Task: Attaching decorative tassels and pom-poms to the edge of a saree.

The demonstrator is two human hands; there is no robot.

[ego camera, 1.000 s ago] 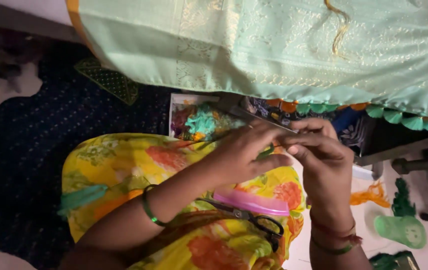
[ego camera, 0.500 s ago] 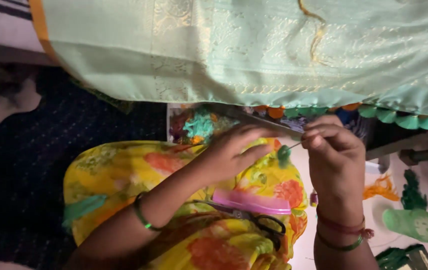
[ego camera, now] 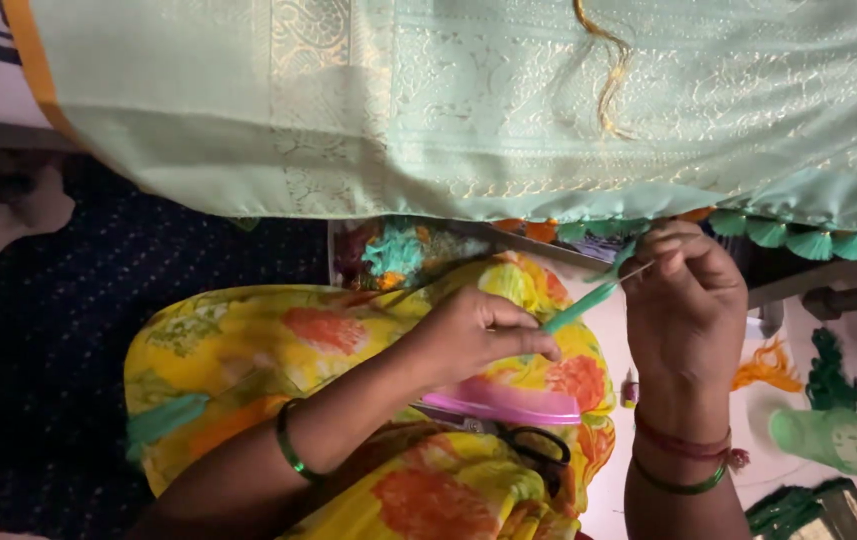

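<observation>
A pale green cloth (ego camera: 509,110) with woven gold patterns hangs across the top of the view, its lower edge lined with green and orange tassels (ego camera: 789,238). My left hand (ego camera: 474,335) pinches the lower end of a bundle of green thread (ego camera: 589,295). My right hand (ego camera: 689,295) holds the upper end of the same thread, just under the tasselled edge. The thread runs taut and slanted between the two hands. Both wrists wear green bangles.
My lap is covered in yellow floral fabric (ego camera: 279,350). On it lie a pink flat lid (ego camera: 504,400) and black-handled scissors (ego camera: 529,445). A box of coloured threads (ego camera: 394,250) sits ahead. A green thread spool (ego camera: 829,435) and loose orange threads (ego camera: 767,365) lie to the right.
My hands have drawn apart: the left moved down and left, stretching the green thread out from the cloth's edge. The view shifted slightly, showing more of the cloth.
</observation>
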